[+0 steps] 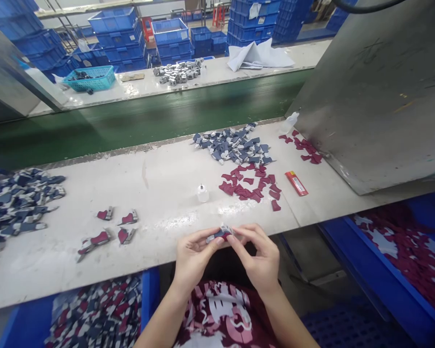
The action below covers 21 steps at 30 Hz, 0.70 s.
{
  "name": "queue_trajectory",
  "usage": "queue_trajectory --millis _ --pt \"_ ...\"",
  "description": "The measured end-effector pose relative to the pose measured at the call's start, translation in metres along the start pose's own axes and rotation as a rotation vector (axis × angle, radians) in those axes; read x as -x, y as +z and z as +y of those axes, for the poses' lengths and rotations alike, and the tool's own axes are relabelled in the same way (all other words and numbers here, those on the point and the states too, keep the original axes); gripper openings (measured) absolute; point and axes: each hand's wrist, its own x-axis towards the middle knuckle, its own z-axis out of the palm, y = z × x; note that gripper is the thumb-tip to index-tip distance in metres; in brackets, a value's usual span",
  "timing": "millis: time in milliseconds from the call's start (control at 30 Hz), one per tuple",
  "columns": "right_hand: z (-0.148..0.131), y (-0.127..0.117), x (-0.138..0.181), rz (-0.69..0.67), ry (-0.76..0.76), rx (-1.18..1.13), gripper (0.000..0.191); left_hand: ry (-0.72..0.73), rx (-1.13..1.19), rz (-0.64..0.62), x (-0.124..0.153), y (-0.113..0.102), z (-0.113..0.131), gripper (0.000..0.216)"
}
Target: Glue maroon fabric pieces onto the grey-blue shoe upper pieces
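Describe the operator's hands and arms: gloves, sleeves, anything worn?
No gloves: the left hand and right hand are bare, with no rings, watch or bands visible. Both forearms are uncovered down to the frame's edge, so no sleeves show. Between them sits a printed garment in maroon, pink and white.

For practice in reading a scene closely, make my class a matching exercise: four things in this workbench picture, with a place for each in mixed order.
1 lighter
2 basket
3 upright bottle
4 patch

A held by left hand and right hand
B beyond the green belt
C right of the big maroon pile
D left of the big maroon pile

Pairs: 1-C, 2-B, 3-D, 4-A
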Motion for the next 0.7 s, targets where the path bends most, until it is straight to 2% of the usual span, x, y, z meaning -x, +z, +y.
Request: queue_trajectory --millis 67,167,200,300,400,533,700 --pt "0.005 -0.006 -0.004 -0.148 0.134 -0.158 0.024 0.010 -0.022 -0.032 0.002 -0.002 -0.001 0.031" --pt "0.008 -0.011 -0.009 -0.333 0.214 -0.403 0.019 0.026 -0.073 -0.074 0.006 -0.006 -0.003 0.028" --pt "0.008 -0.011 -0.009 -0.340 0.213 -0.444 0.015 0.030 -0.090 -0.084 0.008 -0.007 -0.003 0.028" --pt "0.003 -0.008 -0.006 -0.255 0.182 -0.441 0.013 0.042 -0.127 -0.086 0.014 -0.004 0.001 0.029" --pt "-0.002 -0.004 -0.002 -0.200 0.188 -0.412 0.014 0.055 -0.118 -0.002 0.022 0.005 0.007 0.031" --pt "-0.004 -0.001 -0.001 -0.209 0.213 -0.445 0.017 0.053 -0.055 0.103 0.030 0.014 0.012 0.031" --pt "-0.005 0.000 -0.002 -0.185 0.239 -0.484 0.017 0.084 -0.032 0.061 0.029 0.013 0.011 0.034"
